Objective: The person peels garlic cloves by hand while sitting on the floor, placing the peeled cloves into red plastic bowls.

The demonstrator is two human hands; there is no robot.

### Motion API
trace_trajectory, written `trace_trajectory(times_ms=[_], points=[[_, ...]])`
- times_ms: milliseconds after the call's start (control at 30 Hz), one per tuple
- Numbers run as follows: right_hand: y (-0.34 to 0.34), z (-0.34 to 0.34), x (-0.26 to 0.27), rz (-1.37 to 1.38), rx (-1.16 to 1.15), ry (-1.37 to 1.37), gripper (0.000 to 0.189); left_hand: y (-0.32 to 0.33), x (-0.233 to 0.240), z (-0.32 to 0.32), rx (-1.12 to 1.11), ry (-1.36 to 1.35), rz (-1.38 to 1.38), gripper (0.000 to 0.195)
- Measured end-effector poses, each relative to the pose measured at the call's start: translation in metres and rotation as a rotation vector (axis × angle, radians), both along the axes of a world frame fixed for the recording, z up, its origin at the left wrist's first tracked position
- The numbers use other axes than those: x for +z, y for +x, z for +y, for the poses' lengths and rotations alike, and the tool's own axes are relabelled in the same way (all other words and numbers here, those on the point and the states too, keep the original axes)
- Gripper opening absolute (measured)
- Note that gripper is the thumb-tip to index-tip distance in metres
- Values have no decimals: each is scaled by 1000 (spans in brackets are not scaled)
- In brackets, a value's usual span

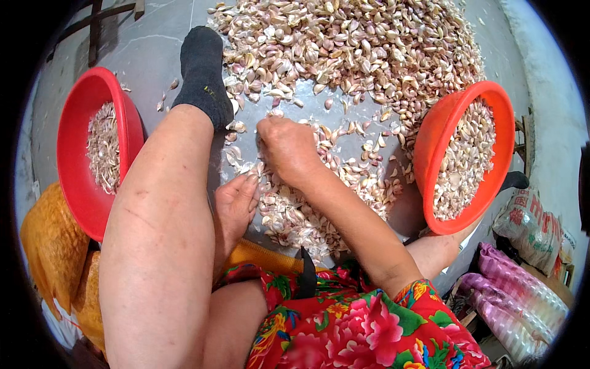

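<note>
My right hand [288, 150] is curled over the floor in front of me, its back turned up and its fingertips hidden. Close below it, to the left, is my left hand [236, 198], which reaches out from behind my raised left lower leg. Its fingers are bent, and a pale piece of garlic skin or clove [258, 169] shows at the thumb tip; whether it is gripped is unclear. Separated garlic cloves [299, 217] lie beneath my right forearm and along its far side. Beyond the hands spreads a large heap of garlic cloves [350, 46].
A red plastic basin [73, 152] with pale scraps tilts at left. Another red basin [426, 152], full of cloves, tilts at right by my right leg. Also around me are my socked foot [203, 69], an orange cloth [53, 240], a printed woven sack [525, 230] and purple striped bags [511, 295].
</note>
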State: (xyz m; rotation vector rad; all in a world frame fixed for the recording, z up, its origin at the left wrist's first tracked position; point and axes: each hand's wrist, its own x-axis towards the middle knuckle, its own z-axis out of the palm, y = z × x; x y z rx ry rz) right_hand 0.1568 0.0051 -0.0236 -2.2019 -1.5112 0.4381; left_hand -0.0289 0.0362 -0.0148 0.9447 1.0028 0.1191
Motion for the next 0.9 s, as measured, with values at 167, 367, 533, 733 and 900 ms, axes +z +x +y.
trace_trajectory(times_ms=[167, 367, 533, 733, 900], points=[[-2, -3, -1, 2, 49, 35, 16, 3, -19, 4, -3, 284, -8, 19], [-17, -58, 36, 316, 142, 72, 50, 7, 13, 17, -457, 550, -31, 15], [-22, -91, 33, 355, 166, 128, 66, 11, 21, 3, -537, 458, -113, 18], [-20, -110, 45, 895, -119, 36, 51, 11, 8, -11, -302, 78, -131, 23], [-44, -126, 3, 1259, -367, 272, 36, 3, 1, -16, -132, -27, -22, 19]])
